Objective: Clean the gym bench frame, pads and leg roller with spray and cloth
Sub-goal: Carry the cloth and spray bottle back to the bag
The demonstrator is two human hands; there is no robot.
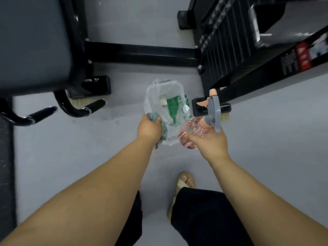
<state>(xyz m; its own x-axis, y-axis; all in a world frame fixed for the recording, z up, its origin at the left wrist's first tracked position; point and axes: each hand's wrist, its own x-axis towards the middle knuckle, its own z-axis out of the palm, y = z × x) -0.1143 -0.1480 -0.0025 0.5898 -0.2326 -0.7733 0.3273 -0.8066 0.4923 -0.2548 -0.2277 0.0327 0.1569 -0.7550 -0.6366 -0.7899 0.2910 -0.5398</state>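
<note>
My left hand bunches the cloth in a fist. My right hand wraps the pink spray bottle, nozzle forward, likely readying both. The bench pad sits beyond my left hand, the plastic bag just past both hands.

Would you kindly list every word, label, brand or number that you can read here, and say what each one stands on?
No text here can be read.
Green print on the plastic bag: blurred, unreadable.
Red label on the machine frame: white marks, too blurred.
Sticker beside it: small print, too small to read.
Spray bottle and cloth: no writing visible.
</note>
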